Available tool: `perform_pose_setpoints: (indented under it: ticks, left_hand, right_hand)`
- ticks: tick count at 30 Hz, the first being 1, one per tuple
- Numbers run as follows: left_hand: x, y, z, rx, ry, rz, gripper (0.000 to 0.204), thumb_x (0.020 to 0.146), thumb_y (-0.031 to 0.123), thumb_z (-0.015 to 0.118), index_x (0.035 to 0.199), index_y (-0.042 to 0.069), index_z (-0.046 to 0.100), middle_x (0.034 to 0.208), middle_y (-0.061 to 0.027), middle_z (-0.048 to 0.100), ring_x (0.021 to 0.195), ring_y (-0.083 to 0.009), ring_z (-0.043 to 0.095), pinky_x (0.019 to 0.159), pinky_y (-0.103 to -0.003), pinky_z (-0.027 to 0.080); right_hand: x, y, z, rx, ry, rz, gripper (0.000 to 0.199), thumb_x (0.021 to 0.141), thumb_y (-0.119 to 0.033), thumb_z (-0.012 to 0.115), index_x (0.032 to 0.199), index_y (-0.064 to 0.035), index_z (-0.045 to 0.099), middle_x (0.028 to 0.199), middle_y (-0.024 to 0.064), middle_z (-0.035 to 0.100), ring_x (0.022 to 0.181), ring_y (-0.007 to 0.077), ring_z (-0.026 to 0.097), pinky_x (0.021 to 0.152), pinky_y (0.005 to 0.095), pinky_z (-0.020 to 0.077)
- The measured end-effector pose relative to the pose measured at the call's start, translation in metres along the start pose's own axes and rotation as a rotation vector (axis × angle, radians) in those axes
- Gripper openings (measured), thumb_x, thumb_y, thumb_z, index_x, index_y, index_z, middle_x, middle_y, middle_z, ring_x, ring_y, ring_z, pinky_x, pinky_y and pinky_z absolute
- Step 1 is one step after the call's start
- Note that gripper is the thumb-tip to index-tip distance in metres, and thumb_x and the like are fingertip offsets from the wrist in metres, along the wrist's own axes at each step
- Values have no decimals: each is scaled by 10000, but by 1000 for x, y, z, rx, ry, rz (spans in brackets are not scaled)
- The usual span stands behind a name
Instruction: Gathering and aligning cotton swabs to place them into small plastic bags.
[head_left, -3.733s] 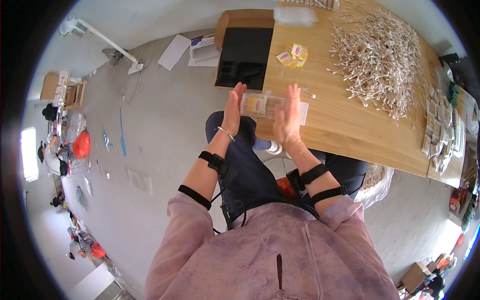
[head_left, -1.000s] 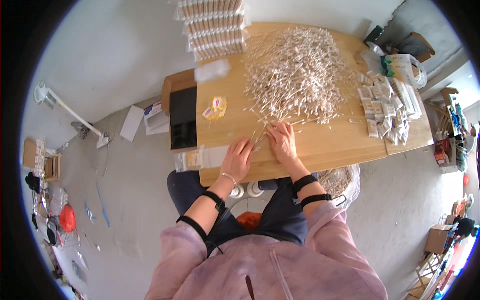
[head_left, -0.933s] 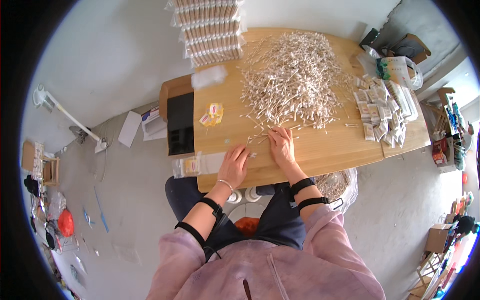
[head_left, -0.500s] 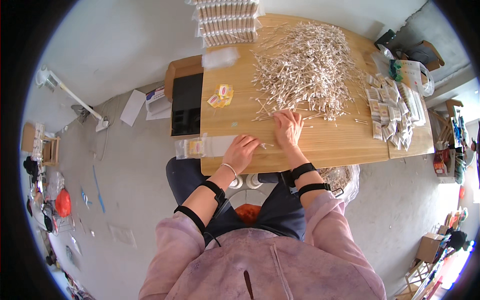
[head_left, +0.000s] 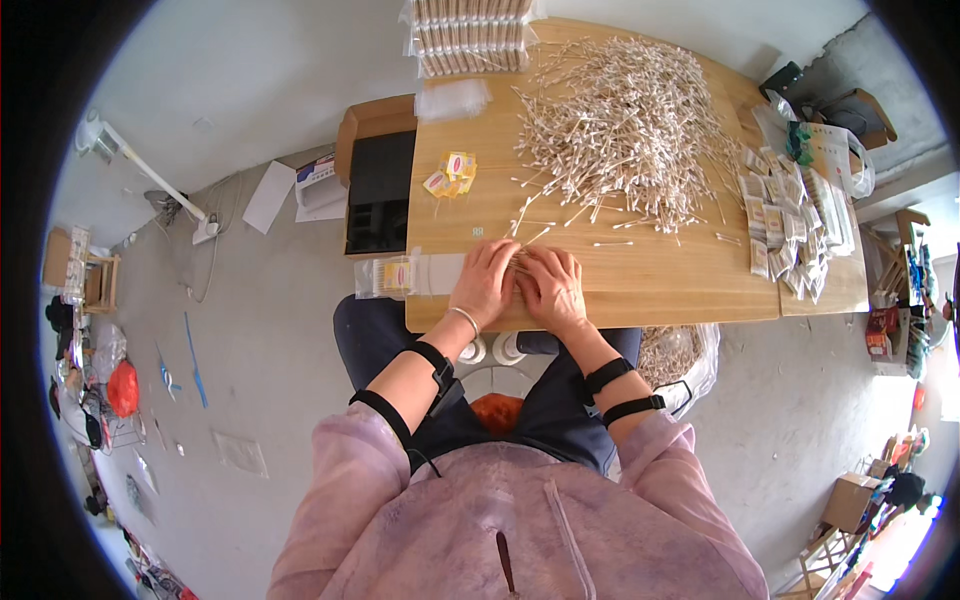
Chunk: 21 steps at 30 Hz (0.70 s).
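A wooden table (head_left: pixel 640 285) is covered at its far side by a heap of cotton swabs (head_left: pixel 620 130). A small bundle of swabs (head_left: pixel 520 262) is gathered near the front edge (mostly hidden) between the left hand (head_left: pixel 484 283) and right hand (head_left: pixel 553 288), both cupped around it.

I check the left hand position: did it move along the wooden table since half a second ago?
Yes. The left hand moved rightward along the wooden table, away from its left edge, closer to the right hand.

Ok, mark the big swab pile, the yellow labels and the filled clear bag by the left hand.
swab pile (head_left: pixel 622 120), head view, middle of the heap
yellow labels (head_left: pixel 451 174), head view, centre of the cluster
filled clear bag (head_left: pixel 395 276), head view, its yellow label
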<state>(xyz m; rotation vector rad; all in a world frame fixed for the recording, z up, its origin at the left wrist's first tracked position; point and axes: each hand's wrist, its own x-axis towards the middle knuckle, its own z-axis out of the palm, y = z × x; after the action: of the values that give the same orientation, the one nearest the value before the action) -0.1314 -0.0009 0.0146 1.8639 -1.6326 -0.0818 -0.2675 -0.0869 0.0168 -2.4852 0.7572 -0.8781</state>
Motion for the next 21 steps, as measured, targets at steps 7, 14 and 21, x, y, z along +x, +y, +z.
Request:
perform_pose_setpoints:
  ticks: [7, 14, 21]
  left_hand:
    - [30, -24, 16, -256, 235, -271, 355, 801, 33, 635, 1151, 32, 572, 1072, -180, 587, 993, -357, 547, 867, -427, 449]
    - [70, -35, 19, -154, -67, -162, 131, 760, 68, 703, 871, 52, 635, 902, -139, 610, 879, -320, 588, 761, -393, 484]
    - [51, -30, 10, -181, -130, -36, 84, 778, 71, 695, 846, 49, 652, 835, -124, 633, 781, -304, 619, 702, -384, 499]
  right_hand:
    - [-2, 6, 8, 64, 44, -83, 184, 768, -114, 668, 951, -93, 665, 1039, 29, 636, 1039, 261, 544, 921, 436, 402]
    - [-3, 7, 9, 59, 75, -91, 170, 749, -109, 670, 918, -95, 659, 1046, 17, 636, 1033, 244, 549, 909, 427, 412]
    - [-3, 7, 5, 70, -6, -76, 210, 751, -99, 662, 961, -101, 652, 1116, 42, 603, 1070, 259, 526, 931, 436, 394]
